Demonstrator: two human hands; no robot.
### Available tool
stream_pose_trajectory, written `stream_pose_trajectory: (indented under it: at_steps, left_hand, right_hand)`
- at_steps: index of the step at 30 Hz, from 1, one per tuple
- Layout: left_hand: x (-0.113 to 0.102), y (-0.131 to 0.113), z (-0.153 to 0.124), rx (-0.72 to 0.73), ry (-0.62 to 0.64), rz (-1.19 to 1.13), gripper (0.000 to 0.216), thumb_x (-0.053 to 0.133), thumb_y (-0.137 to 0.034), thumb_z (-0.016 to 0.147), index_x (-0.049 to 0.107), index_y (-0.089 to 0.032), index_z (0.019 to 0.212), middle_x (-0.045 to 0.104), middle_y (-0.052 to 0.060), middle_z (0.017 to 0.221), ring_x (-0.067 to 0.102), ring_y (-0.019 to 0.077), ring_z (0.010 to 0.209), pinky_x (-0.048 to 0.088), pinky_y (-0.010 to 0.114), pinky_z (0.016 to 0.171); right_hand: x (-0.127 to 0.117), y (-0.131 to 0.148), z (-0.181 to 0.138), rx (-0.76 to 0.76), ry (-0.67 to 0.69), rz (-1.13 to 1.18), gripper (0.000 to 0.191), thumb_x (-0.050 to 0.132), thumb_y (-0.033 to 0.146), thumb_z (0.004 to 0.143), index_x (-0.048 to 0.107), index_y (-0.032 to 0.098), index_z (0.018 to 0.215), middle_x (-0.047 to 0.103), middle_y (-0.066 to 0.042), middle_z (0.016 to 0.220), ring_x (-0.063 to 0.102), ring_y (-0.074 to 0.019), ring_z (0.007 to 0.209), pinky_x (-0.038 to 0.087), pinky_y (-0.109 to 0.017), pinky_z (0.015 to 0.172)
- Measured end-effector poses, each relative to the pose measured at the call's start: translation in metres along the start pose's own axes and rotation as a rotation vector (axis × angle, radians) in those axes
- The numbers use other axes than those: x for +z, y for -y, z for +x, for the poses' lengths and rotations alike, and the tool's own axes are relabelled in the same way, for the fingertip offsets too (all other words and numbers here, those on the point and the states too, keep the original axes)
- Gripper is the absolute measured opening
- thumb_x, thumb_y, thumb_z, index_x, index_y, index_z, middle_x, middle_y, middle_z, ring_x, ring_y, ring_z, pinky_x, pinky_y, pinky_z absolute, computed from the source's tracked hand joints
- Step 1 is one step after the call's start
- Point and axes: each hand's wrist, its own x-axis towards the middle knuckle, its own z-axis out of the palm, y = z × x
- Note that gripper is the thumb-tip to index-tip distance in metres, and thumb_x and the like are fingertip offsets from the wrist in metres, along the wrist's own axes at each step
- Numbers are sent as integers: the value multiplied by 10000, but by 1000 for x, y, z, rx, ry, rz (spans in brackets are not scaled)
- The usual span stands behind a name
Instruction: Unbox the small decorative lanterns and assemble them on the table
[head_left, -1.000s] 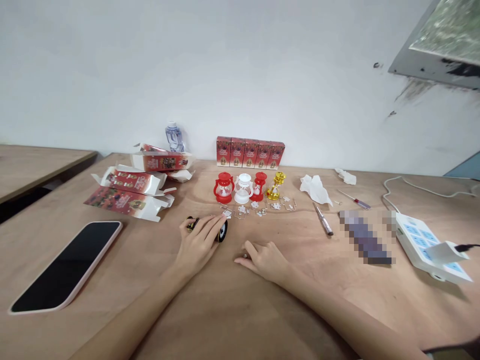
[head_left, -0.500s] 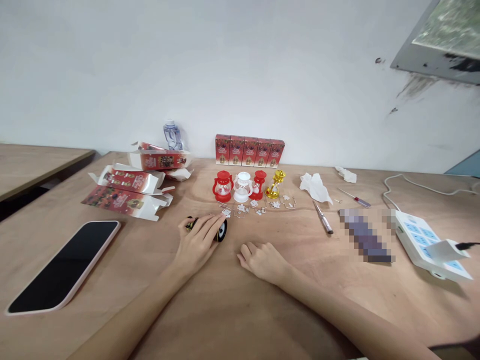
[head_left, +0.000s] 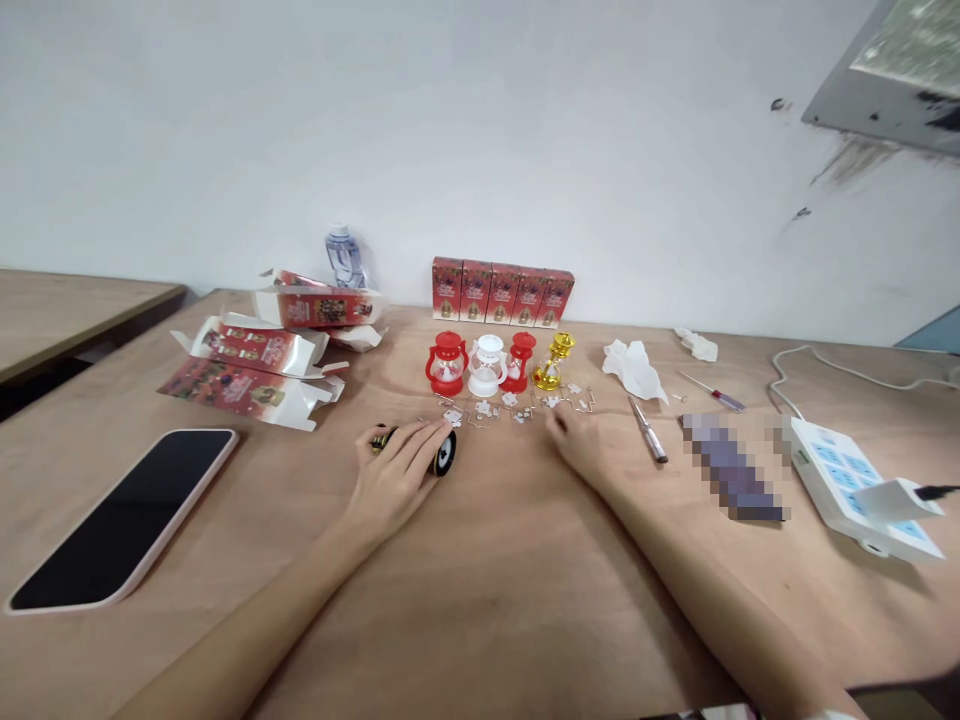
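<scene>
Since the earlier frame the right hand has moved forward and away from the left hand, which stays put. Beyond both, a pale, scuffed wall rises behind a brown wooden table; the window-like panel, far beyond the right hand, is cut off. Left of the left hand lies a dark-screened phone; past it, opened red boxes. Right of the right hand, a dark item is pixelated beyond recognition, near a white power strip. Ahead, five red boxes bear pale script too small to read surely. The left hand, fingers close together, clasps a black lantern lying on its side, mostly hidden beneath it. The right hand's fingers curl beside small metal parts; whether they pinch anything, I cannot tell.
</scene>
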Motion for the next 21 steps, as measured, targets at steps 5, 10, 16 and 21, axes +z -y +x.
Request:
stream_pose_trajectory:
  at_steps: [5,10,16,21]
  left_hand:
    - [-1,0,0,9,-9,0,461,491,-129,873,436,-209,1324,690,73,1130,636,211,978,293,390,852]
    - [-1,1,-1,21,-13,-12,492,476,-110,871,412,-221,1346,683,69,1148,633,210,986,293,387,863]
    - [-2,0,-1,70,-26,-47,514,474,-84,865,398,-211,1357,678,66,1160,636,206,1000,293,390,888]
    - [-6,-6,1,126,-39,-126,479,437,-68,900,417,-240,1347,682,40,1154,640,167,1026,293,365,943]
  right_hand:
    - [3,-55,39,335,-27,-93,440,260,338,953,524,173,642,532,-38,573,367,-134,509,230,-286,532]
    - [11,-64,46,441,23,-88,396,390,426,906,549,167,652,541,-42,582,347,-132,501,195,-303,541]
    - [16,-69,43,472,-54,-17,422,370,496,901,493,185,642,550,-52,624,359,-134,531,222,-295,544]
    - [11,-67,41,501,-208,94,471,198,481,949,477,197,698,539,-34,637,426,-141,549,302,-279,555]
